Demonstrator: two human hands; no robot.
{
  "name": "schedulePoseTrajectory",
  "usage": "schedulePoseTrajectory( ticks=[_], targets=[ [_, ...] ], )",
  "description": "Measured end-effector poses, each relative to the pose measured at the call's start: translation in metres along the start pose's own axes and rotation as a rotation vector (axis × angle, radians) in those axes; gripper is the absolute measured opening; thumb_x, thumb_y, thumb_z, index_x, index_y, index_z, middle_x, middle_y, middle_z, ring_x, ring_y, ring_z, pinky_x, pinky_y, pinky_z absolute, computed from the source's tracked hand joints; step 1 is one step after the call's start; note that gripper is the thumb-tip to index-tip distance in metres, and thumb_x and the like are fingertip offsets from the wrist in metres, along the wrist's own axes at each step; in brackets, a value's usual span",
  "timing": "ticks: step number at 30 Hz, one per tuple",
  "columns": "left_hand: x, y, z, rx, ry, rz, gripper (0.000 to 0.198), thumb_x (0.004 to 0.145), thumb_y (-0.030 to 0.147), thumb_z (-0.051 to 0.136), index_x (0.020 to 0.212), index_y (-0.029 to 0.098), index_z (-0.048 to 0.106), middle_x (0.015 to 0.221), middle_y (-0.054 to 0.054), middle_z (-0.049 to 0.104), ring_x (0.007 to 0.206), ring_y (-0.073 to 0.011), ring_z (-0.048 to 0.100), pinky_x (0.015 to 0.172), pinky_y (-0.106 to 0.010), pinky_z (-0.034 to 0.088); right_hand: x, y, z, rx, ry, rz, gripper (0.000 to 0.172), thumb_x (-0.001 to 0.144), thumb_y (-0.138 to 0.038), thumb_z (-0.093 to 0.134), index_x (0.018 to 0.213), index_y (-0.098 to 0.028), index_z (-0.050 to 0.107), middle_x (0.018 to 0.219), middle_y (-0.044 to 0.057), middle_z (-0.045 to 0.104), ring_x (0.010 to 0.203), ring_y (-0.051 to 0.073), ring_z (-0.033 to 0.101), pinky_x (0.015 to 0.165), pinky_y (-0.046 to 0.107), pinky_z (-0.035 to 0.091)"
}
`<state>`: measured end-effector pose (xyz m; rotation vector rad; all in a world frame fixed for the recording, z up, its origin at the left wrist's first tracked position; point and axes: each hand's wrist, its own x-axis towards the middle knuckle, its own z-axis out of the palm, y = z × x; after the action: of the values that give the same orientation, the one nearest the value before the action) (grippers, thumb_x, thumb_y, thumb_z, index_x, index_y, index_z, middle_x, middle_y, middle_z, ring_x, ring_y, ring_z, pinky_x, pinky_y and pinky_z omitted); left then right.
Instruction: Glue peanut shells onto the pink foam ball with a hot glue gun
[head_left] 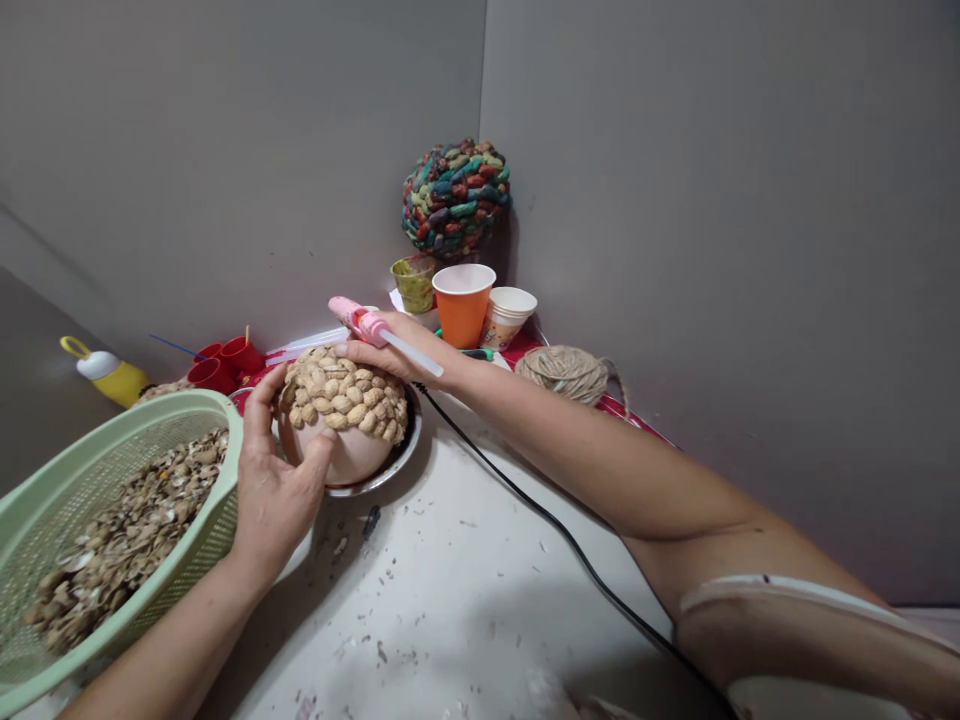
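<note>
A round, smooth pale form (356,456) with peanut shells (346,396) over its upper part rests in a metal bowl (388,478). My left hand (281,490) holds the form from its left side, thumb on the bare surface and fingers round the far edge. At the far side of the shells, my right hand (397,348) grips a pink glue gun (360,318) with a clear glue stick out of its back. My right thumb lies near the top shells. The gun's tip is hard to make out.
A green basket (234,440) of shells stands at left. Behind are red cups (241,355), a yellow bottle (116,378), an orange cup (463,310), stacked paper cups (510,312), a twine ball (562,372) and a colourful ball (456,198). A black cord (551,518) crosses the table (450,570).
</note>
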<state>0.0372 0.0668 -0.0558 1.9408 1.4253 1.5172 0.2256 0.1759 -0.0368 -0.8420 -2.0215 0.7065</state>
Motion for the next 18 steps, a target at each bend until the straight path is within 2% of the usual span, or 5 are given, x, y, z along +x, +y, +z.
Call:
schedulePoseTrajectory(
  ticks=[5, 10, 14, 18],
  targets=[
    [0.0, 0.002, 0.0, 0.008, -0.002, -0.004, 0.059, 0.081, 0.022, 0.067, 0.137, 0.027, 0.05, 0.141, -0.009, 0.055, 0.134, -0.0299, 0.051, 0.119, -0.053, 0.036, -0.001, -0.004, -0.002, 0.025, 0.038, -0.03, 0.041, 0.092, -0.058, 0.056, 0.079, -0.019, 0.051, 0.085, 0.004, 0.057, 0.094, 0.021, 0.056, 0.084, 0.03, 0.046],
    [-0.001, 0.003, 0.001, 0.01, -0.009, -0.001, 0.059, 0.083, 0.025, 0.065, 0.138, 0.024, 0.047, 0.143, -0.011, 0.054, 0.135, -0.0295, 0.051, 0.119, -0.052, 0.038, -0.009, -0.03, -0.018, -0.078, 0.032, -0.019, 0.053, 0.085, -0.068, 0.061, 0.073, -0.019, 0.043, 0.073, 0.0, 0.048, 0.073, 0.015, 0.046, 0.069, 0.028, 0.039],
    [-0.002, 0.002, 0.002, 0.034, 0.004, 0.026, 0.057, 0.082, 0.023, 0.063, 0.137, 0.023, 0.047, 0.14, -0.011, 0.056, 0.133, -0.0286, 0.053, 0.116, -0.05, 0.041, -0.02, -0.052, -0.022, -0.182, -0.037, -0.091, 0.049, 0.081, -0.06, 0.07, 0.076, -0.019, 0.044, 0.078, 0.0, 0.048, 0.069, 0.013, 0.043, 0.066, 0.028, 0.036],
    [-0.002, 0.0, 0.002, 0.06, 0.02, 0.054, 0.057, 0.082, 0.024, 0.064, 0.136, 0.024, 0.048, 0.138, -0.01, 0.057, 0.131, -0.0287, 0.054, 0.115, -0.052, 0.041, -0.029, -0.06, -0.014, -0.235, -0.09, -0.151, 0.039, 0.08, -0.046, 0.076, 0.083, -0.018, 0.05, 0.093, 0.005, 0.054, 0.083, 0.017, 0.05, 0.076, 0.03, 0.042]
  ],
)
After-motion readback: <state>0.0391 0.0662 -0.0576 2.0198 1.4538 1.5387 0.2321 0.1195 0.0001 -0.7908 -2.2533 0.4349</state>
